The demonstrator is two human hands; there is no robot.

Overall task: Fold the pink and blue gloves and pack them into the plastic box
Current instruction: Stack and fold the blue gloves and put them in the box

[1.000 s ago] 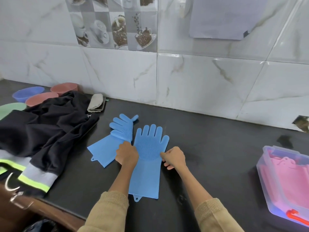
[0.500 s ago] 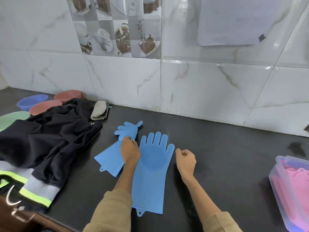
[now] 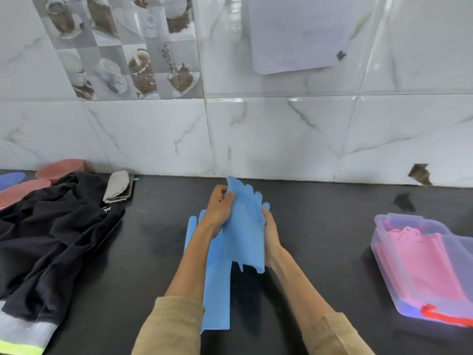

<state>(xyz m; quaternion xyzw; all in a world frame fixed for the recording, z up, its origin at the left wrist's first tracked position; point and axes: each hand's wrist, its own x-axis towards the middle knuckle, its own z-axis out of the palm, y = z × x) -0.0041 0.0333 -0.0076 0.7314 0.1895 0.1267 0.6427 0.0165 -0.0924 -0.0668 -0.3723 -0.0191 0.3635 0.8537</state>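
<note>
Your left hand (image 3: 217,208) pinched the lifted blue glove (image 3: 244,231) over the other blue glove (image 3: 217,290) on the counter; your right hand (image 3: 270,231) gripped its edge. Floppy silicone might have unfolded before reaching the plastic box (image 3: 384,254) holding pink gloves (image 3: 419,260).

Marble-tiled wall (image 3: 281,139), dark counter (image 3: 320,226)

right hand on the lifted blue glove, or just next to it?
Touching. The head view shows the right hand pressed along the right edge of the lifted blue glove, with no gap visible; the left hand grips its fingertip end.
</note>
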